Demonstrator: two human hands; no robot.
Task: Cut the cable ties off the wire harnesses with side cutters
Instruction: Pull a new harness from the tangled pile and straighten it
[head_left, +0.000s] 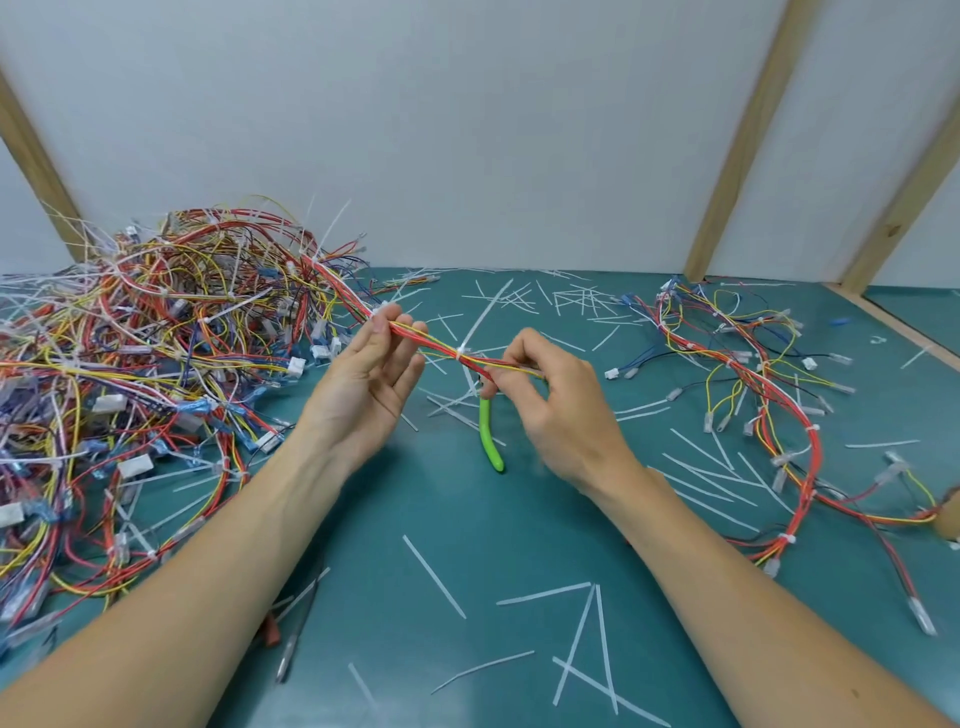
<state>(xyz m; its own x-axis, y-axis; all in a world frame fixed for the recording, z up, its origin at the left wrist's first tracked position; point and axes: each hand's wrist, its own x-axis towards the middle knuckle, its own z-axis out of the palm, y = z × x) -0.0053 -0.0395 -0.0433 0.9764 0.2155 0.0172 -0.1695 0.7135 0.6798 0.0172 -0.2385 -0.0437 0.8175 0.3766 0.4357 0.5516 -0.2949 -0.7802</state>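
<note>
Left hand (371, 374) and right hand (540, 384) pinch a red-yellow wire harness (436, 347) either side of its white cable tie (460, 354); green-handled side cutters (491, 434) apparently hang from the right hand.

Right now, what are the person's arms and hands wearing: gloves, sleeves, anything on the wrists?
Nothing visible. Both the left hand and the right hand are bare, with no gloves. Both forearms are uncovered right down to the bottom edge of the picture, so no sleeve shows. No watch, band, ring or marking can be seen on either wrist or hand.
</note>
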